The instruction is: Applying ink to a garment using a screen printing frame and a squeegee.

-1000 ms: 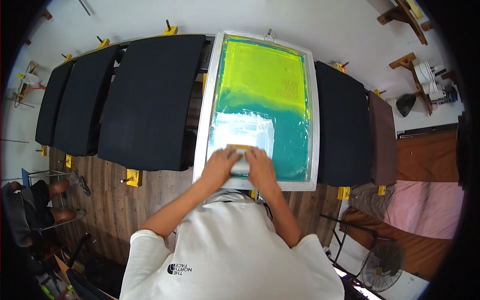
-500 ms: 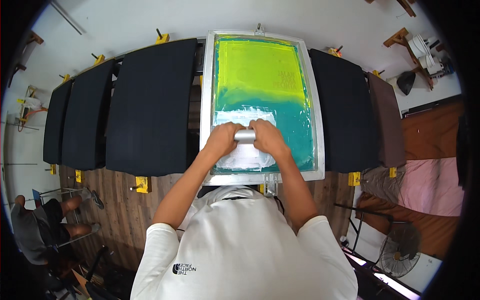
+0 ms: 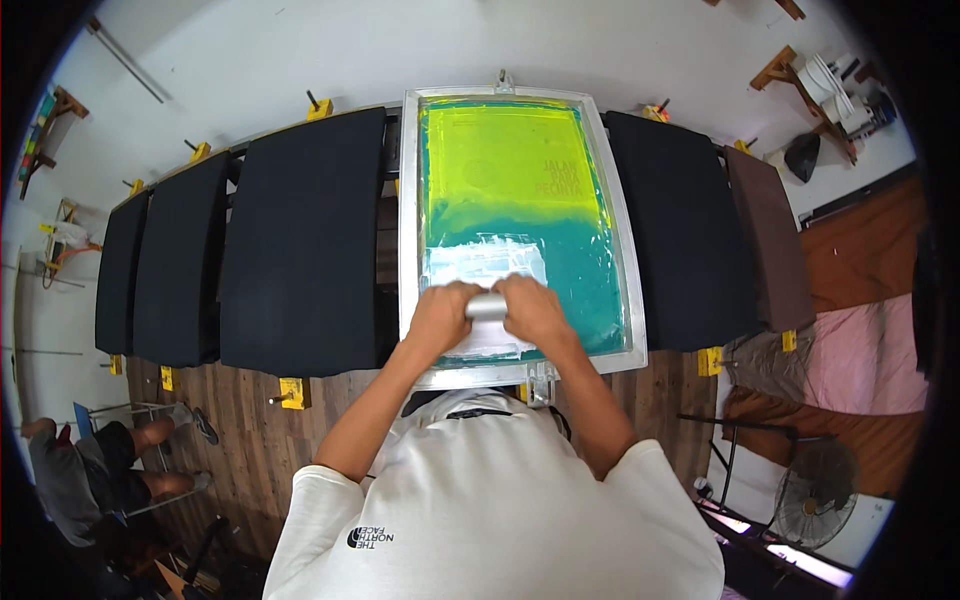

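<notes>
Both my hands grip the silver handle of a squeegee point(image 3: 487, 306), one at each end. My left hand point(image 3: 442, 322) is closed around its left end and my right hand point(image 3: 534, 312) around its right end. The squeegee stands over the near part of a printing screen with a metal frame point(image 3: 632, 270). White ink point(image 3: 488, 262) lies smeared on the mesh around the tool. Beyond it the mesh is teal point(image 3: 575, 260), turning yellow-green point(image 3: 490, 150) at the far end. My hands hide the squeegee's lower edge.
Boards covered in black cloth point(image 3: 305, 235) stand left of the screen, with another black one point(image 3: 680, 230) and a brown one point(image 3: 770, 240) to the right. Yellow clamps point(image 3: 294, 393) line the edges. A person point(image 3: 90, 470) sits at lower left; a fan point(image 3: 815, 493) stands at lower right.
My hands and the squeegee have come a little toward me over the screen. The whole view has shifted, so the screen and boards appear lower.
</notes>
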Action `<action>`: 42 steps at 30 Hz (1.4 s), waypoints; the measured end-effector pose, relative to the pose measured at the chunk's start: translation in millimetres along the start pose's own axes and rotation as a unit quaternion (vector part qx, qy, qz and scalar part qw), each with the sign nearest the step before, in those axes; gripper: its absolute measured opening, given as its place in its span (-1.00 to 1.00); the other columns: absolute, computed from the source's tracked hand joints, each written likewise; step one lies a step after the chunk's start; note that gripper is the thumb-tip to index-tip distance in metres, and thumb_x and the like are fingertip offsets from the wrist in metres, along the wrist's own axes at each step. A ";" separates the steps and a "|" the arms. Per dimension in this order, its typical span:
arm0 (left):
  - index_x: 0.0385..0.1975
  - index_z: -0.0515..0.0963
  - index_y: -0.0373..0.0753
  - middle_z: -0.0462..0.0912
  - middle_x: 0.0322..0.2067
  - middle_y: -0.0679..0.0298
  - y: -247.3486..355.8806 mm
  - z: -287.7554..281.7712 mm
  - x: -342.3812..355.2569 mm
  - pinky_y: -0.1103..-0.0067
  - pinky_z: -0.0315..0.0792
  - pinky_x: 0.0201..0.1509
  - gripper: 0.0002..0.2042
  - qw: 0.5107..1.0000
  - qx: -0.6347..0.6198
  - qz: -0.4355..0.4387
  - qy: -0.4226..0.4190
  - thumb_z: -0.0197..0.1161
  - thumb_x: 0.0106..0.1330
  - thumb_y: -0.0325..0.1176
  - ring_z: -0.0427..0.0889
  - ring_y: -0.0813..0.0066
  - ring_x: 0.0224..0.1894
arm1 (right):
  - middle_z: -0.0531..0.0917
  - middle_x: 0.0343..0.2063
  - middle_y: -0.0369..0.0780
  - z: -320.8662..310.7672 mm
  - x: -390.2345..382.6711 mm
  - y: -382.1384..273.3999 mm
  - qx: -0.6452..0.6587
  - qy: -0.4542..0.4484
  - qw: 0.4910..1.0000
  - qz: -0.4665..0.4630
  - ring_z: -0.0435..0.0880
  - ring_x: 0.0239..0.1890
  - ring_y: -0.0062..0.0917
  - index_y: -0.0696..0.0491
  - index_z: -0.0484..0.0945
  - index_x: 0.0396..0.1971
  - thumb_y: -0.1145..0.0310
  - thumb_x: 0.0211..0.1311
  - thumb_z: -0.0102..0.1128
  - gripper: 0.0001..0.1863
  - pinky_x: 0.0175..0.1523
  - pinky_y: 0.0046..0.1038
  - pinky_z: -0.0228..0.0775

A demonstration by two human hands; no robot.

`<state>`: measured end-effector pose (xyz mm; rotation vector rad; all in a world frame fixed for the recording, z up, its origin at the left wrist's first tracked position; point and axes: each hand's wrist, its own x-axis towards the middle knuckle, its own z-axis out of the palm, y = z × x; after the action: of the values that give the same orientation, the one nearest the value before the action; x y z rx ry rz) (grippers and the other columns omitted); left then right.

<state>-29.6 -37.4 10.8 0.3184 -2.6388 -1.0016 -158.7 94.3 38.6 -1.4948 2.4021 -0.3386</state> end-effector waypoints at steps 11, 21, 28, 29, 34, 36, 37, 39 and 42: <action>0.01 0.58 -0.26 0.63 -0.11 -0.04 25.5 26.4 -64.0 0.27 0.54 -0.01 -0.41 0.999 0.005 -0.024 -0.047 0.30 -0.19 -0.67 0.64 -0.05 -0.16 | 0.56 -0.23 -0.16 43.1 -64.9 -4.5 0.015 0.078 0.997 -0.015 0.57 -0.13 -0.18 0.10 0.53 -0.19 0.62 -0.12 0.21 -0.63 -0.16 -0.15 0.46; -0.08 0.65 -0.21 0.67 -0.18 -0.03 -7.2 6.8 13.1 0.27 0.54 -0.05 -0.59 1.000 0.008 -0.014 -0.008 0.28 -0.02 -0.58 0.66 -0.07 -0.21 | 0.65 -0.27 -0.08 5.8 17.4 14.3 -0.004 0.029 1.000 -0.006 0.65 -0.14 -0.15 0.08 0.64 -0.31 0.55 0.02 0.20 -0.81 -0.12 -0.11 0.52; -0.11 0.60 -0.31 0.63 -0.15 -0.04 6.2 26.9 -30.0 0.22 0.54 -0.07 -0.50 1.000 0.012 -0.004 0.011 0.25 -0.20 -0.72 0.63 -0.11 -0.21 | 0.55 -0.20 -0.13 40.9 -29.2 5.8 0.012 0.084 0.996 -0.020 0.55 -0.09 -0.18 0.11 0.53 -0.21 0.63 -0.10 0.22 -0.65 -0.16 -0.15 0.51; -0.08 0.59 -0.31 0.62 -0.12 -0.05 9.5 31.3 -43.6 0.23 0.53 -0.05 -0.47 1.000 0.008 0.005 0.007 0.26 -0.21 -0.72 0.63 -0.10 -0.19 | 0.55 -0.19 -0.13 51.7 -43.3 5.5 0.011 0.092 0.996 -0.018 0.55 -0.07 -0.19 0.11 0.53 -0.20 0.63 -0.13 0.24 -0.63 -0.14 -0.15 0.49; -0.04 0.61 -0.28 0.64 -0.10 -0.04 39.8 13.5 -68.1 0.26 0.52 -0.01 -0.50 0.996 -0.009 -0.040 -0.083 0.28 -0.12 -0.64 0.63 -0.05 -0.16 | 0.58 -0.18 -0.14 27.1 -78.2 -15.2 0.037 -0.012 0.999 0.013 0.56 -0.05 -0.19 0.09 0.57 -0.20 0.63 -0.13 0.25 -0.62 -0.04 -0.17 0.46; -0.07 0.64 -0.25 0.68 -0.23 -0.03 36.0 8.1 -55.0 0.28 0.53 -0.03 -0.54 0.992 -0.035 -0.056 -0.106 0.27 -0.09 -0.61 0.66 -0.02 -0.21 | 0.61 -0.19 -0.13 18.2 -67.6 -11.3 0.046 -0.052 0.997 0.024 0.58 -0.06 -0.18 0.09 0.59 -0.20 0.64 -0.16 0.25 -0.61 0.00 -0.18 0.47; -0.10 0.66 -0.24 0.68 -0.28 -0.04 29.8 3.9 -42.8 0.29 0.55 -0.05 -0.56 0.995 -0.035 -0.034 -0.087 0.26 -0.10 -0.62 0.67 -0.01 -0.24 | 0.63 -0.25 -0.12 12.3 -52.2 -6.6 0.030 -0.031 0.999 0.005 0.62 -0.12 -0.16 0.08 0.60 -0.26 0.60 -0.08 0.22 -0.71 -0.07 -0.15 0.49; -0.16 0.67 -0.23 0.69 -0.29 -0.02 12.0 3.7 -15.4 0.26 0.55 -0.09 -0.61 0.999 -0.024 -0.022 -0.027 0.26 -0.08 -0.60 0.67 -0.03 -0.24 | 0.65 -0.32 -0.09 2.1 -17.7 2.4 0.006 0.002 1.000 -0.016 0.67 -0.20 -0.13 0.09 0.61 -0.33 0.54 0.02 0.18 -0.83 -0.16 -0.11 0.51; -0.17 0.67 -0.22 0.68 -0.30 -0.03 -8.7 3.3 24.4 0.26 0.55 -0.10 -0.65 1.000 0.012 -0.014 0.003 0.27 -0.04 -0.58 0.67 -0.04 -0.25 | 0.67 -0.33 -0.07 1.7 27.0 19.1 -0.010 0.043 0.999 -0.024 0.68 -0.20 -0.13 0.10 0.61 -0.35 0.54 0.02 0.20 -0.85 -0.15 -0.11 0.53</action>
<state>-52.6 -49.3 7.4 0.3645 -2.6487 -0.9768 -185.3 78.2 27.2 -1.5787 2.4466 -0.3985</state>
